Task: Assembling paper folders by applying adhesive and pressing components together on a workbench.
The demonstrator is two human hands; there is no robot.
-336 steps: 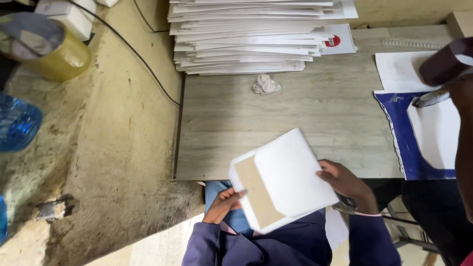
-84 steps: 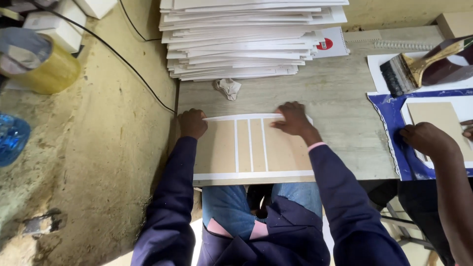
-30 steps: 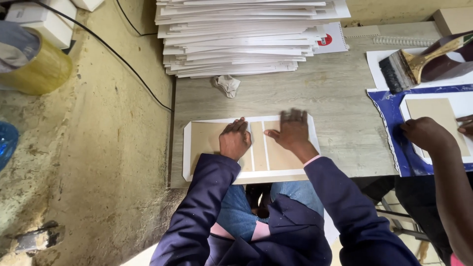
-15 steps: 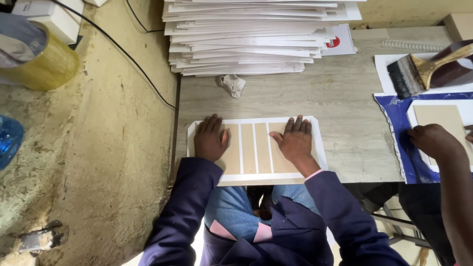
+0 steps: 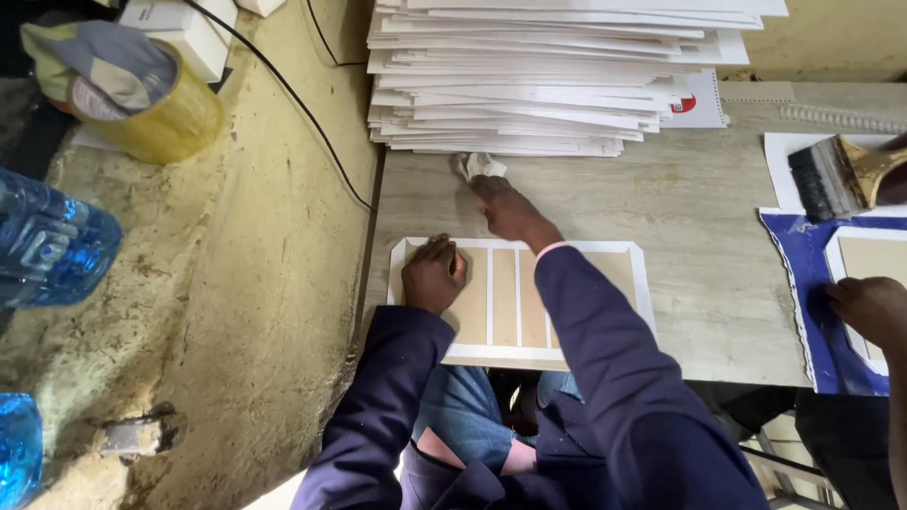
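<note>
Your left hand [image 5: 433, 274] rests in a loose fist on the left end of the flat white cover sheet with tan board panels [image 5: 515, 302], pinning it to the grey wood-grain table [image 5: 699, 217]; its grip is curled in but has hold of nothing. The sheet lies at the near edge of the table, directly in front of you, partly under your right sleeve.

Your right hand [image 5: 508, 208] stretches past the sheet to the small crumpled white cloth [image 5: 480, 166] that sits just in front of the tall stack of white boards [image 5: 557, 76]. The fingertips touch the cloth, but you cannot tell whether the grip has closed on it.

The step in hand looks like fetching the cloth while the sheet is held still. Next, it seems you need a firm pinch on the cloth and an unmoved left hand, so the panels do not slide.

At the right, another person's hand [image 5: 874, 307] lies on a blue sheet [image 5: 803, 274], with a wide bristle brush [image 5: 841, 175] beyond it.
</note>
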